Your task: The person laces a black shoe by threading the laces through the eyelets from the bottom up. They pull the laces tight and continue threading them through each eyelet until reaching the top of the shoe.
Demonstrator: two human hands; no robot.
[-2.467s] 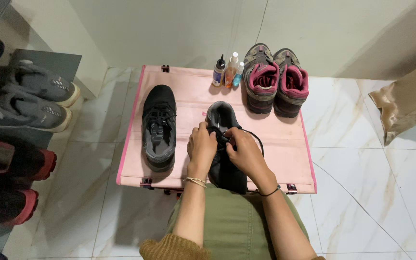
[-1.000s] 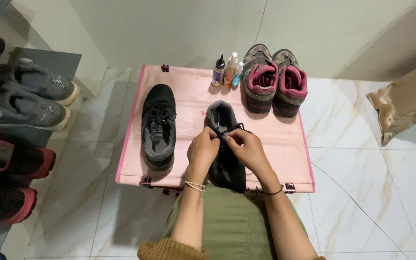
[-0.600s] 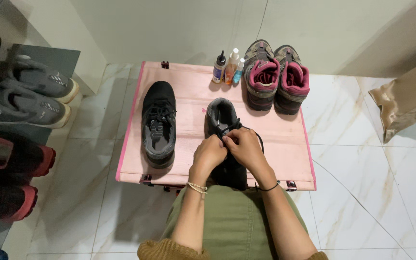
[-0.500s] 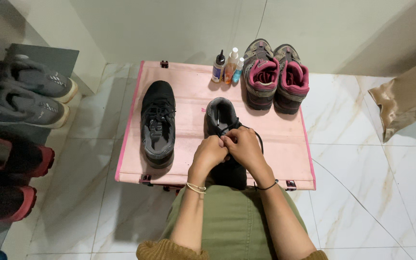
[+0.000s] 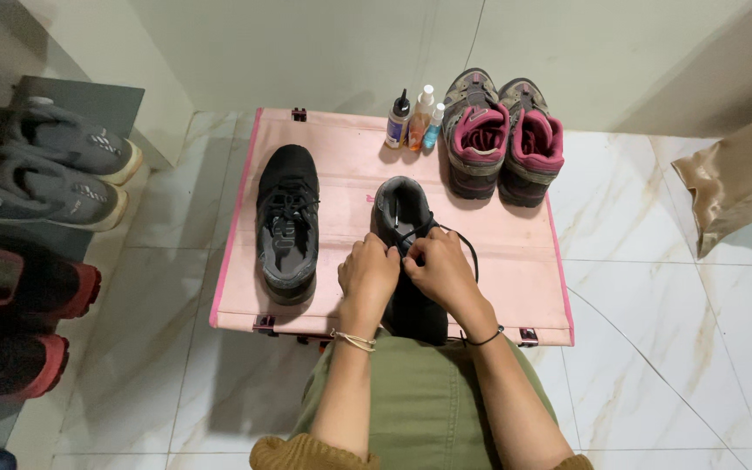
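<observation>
At the centre of the frame, the left hand (image 5: 367, 277) and the right hand (image 5: 439, 271) meet over a black lace-up sneaker (image 5: 407, 252), each pinching its thin black shoelace (image 5: 463, 244). The sneaker lies on a low pink folding table (image 5: 498, 270), its matching black sneaker (image 5: 287, 222) to the left. Three small bottles (image 5: 415, 119) and a pair of grey-and-magenta hiking shoes (image 5: 502, 139) stand along the table's upper edge.

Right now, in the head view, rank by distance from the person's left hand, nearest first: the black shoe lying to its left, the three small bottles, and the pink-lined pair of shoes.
From the left hand:
1. Black shoe, just to its left on the pink table.
2. Three small bottles, at the table's far edge, slightly right.
3. Pink-lined pair of shoes, far right corner.
</observation>
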